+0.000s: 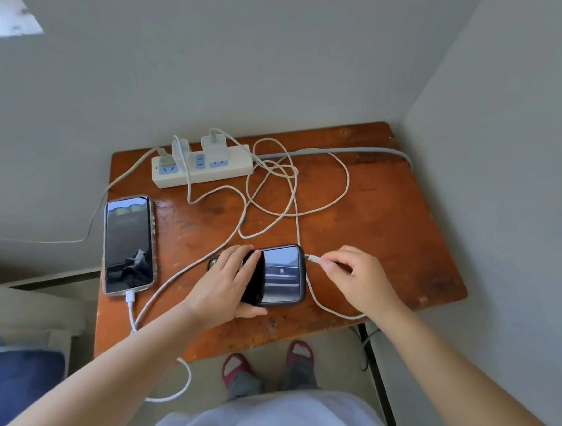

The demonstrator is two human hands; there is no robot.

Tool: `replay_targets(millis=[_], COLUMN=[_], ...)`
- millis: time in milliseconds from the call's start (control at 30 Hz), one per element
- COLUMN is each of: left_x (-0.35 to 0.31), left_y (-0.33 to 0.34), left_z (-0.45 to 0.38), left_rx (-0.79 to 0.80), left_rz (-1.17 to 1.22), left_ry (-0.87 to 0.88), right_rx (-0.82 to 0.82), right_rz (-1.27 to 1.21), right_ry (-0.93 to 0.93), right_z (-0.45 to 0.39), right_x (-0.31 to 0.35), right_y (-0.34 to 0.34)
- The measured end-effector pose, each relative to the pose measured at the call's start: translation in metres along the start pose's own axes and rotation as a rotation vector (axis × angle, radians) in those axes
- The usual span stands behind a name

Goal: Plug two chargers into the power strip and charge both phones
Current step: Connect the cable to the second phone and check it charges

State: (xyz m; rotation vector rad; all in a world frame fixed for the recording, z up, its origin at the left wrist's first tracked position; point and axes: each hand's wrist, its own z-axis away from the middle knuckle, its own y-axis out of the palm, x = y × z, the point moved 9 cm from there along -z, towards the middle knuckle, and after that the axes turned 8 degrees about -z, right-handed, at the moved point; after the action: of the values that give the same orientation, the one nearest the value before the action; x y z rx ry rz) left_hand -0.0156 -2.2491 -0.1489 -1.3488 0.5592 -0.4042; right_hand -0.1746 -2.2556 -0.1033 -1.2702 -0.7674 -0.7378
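A white power strip (205,173) lies at the back of the wooden table (389,228), with two white chargers (180,147) (213,143) plugged into it. On the left lies a phone (129,244), screen up, with a white cable plugged into its bottom end. My left hand (226,286) grips a second phone in a dark case (281,275) that lies sideways near the front edge. My right hand (355,279) pinches the white cable's connector (313,258), whose tip is at the phone's right end. Whether it is seated I cannot tell.
Loose loops of white cable (294,193) lie between the strip and the phones. The strip's grey cord (345,150) runs to the right wall. Walls close in behind and on the right. My feet in red slippers (237,369) are below the table's front edge.
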Motion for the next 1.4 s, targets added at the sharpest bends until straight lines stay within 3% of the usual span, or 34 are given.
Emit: replay_targets(millis=[367,667,1100,1400], left_x=[0.014,0.018,0.012,0.006], left_y=[-0.005,-0.016,-0.008,-0.006], left_z=[0.009,0.017,0.012,0.012], left_rx=[-0.119,-0.299,-0.206,-0.173], left_rz=[-0.016,0.123,0.013,-0.057], left_ry=[-0.057,-0.040,-0.068,-0.046], right_rx=[0.071,0.142,0.283,0.199], right_rz=[0.040,0.194,0.400,0.378], right_ry=[-0.011,0.000,0.185,0.172], right_z=[0.002,-0.004,-0.014,0.002], right_x=[0.031,0.064,0.051,0.041], right_y=[0.005,0.019,0.026,0.025])
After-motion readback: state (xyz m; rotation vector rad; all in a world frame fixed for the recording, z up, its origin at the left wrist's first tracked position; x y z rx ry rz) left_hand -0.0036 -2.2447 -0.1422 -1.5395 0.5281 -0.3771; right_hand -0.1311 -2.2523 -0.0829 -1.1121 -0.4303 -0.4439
